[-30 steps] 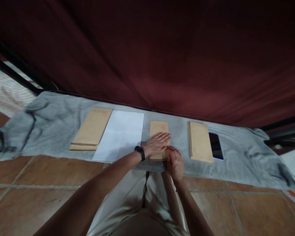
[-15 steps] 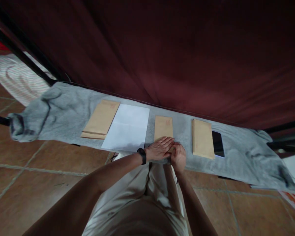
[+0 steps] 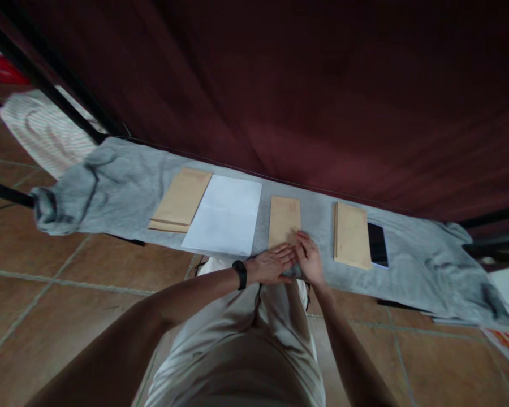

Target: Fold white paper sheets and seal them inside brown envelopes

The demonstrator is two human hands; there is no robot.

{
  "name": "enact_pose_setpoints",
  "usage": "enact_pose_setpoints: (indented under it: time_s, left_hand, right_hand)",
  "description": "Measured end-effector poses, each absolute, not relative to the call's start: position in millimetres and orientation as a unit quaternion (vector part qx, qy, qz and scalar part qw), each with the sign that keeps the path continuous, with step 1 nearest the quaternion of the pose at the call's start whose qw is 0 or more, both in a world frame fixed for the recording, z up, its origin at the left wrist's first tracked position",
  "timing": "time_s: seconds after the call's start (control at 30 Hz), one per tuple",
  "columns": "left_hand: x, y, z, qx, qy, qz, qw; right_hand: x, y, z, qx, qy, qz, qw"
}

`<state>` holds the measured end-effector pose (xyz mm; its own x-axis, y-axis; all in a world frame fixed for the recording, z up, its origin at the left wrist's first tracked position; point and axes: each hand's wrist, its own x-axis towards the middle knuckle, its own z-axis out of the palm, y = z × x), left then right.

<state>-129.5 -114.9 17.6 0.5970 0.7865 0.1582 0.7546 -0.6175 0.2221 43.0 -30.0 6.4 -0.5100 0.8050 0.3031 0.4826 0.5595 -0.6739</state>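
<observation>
A brown envelope (image 3: 284,217) lies on the grey cloth (image 3: 123,186) in front of me. My left hand (image 3: 271,264), with a black band on the wrist, lies flat over the envelope's near end, fingers stretched out. My right hand (image 3: 309,258) touches the same end at its right corner, fingers extended and close together. Whether the right fingers pinch the edge I cannot make out.
A white sheet (image 3: 225,215) and a stack of brown envelopes (image 3: 182,199) lie to the left. Another envelope stack (image 3: 351,235) and a dark phone (image 3: 377,244) lie to the right. A dark red curtain (image 3: 280,85) hangs behind. Tiled floor (image 3: 46,305) is below.
My left hand has slid toward me along the envelope to its near end. My right hand has uncurled and now rests its fingers on the near right corner. The view shifted a little.
</observation>
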Motion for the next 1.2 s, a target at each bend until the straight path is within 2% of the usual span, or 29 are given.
enact_pose_setpoints:
  time_s: [0.17, 0.27, 0.5, 0.77, 0.97, 1.2]
  left_hand:
    - [-130.0, -120.1, 13.6, 0.877, 0.449, 0.142, 0.091]
    - [-131.3, -119.5, 13.5, 0.877, 0.446, 0.144, 0.101]
    - [-135.7, -117.2, 18.4, 0.889, 0.426, 0.122, 0.113]
    - [-137.4, -117.6, 17.6, 0.891, 0.419, 0.121, 0.126]
    - [-137.0, -117.1, 14.8, 0.889, 0.425, 0.117, 0.125]
    - [-133.8, -117.6, 15.2, 0.887, 0.433, 0.12, 0.105]
  right_hand:
    - [22.0, -7.3, 17.5, -0.288, -0.917, 0.231, 0.148]
    - [7.0, 8.3, 20.0, -0.276, -0.937, 0.193, 0.095]
    - [-29.8, 49.5, 16.1, -0.285, -0.944, 0.132, 0.106]
    - [-58.6, 78.5, 12.6, -0.358, -0.921, 0.099, 0.114]
    - [-53.7, 65.9, 15.0, -0.373, -0.922, 0.081, 0.067]
    - [-19.4, 32.3, 20.0, -0.321, -0.939, 0.121, 0.03]
